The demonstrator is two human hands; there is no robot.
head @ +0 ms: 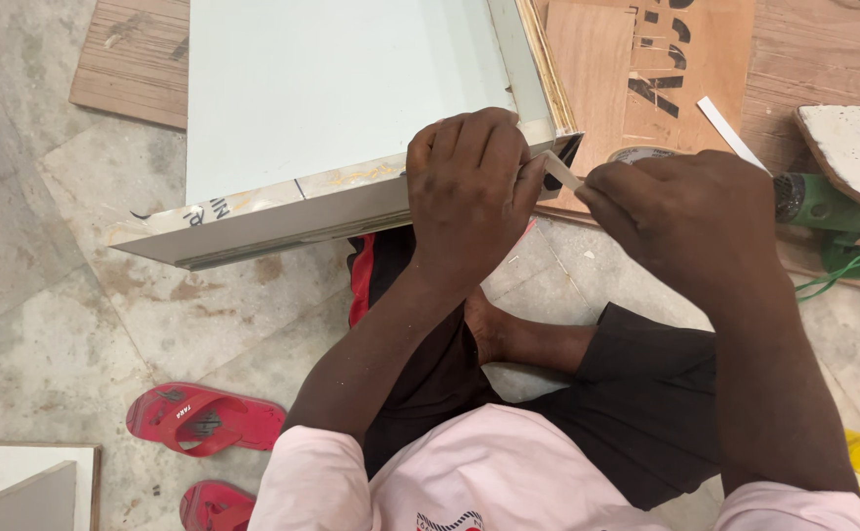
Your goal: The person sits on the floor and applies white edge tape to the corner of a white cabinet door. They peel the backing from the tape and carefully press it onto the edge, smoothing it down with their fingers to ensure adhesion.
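Observation:
A white laminated board (342,79) lies tilted in front of me, its near edge showing glue stains and pen marks. My left hand (469,192) presses down on the board's near right corner, fingers curled over the edge. My right hand (681,221) pinches a thin pale edge strip (560,172) that runs from the corner toward it. The strip's far end is hidden under my left fingers.
Plywood sheets (646,59) lie on the floor at the right, with a loose white strip (732,133) and a tape roll (636,153). A green power tool (828,206) sits at far right. Red sandals (204,421) rest on the marble floor at lower left.

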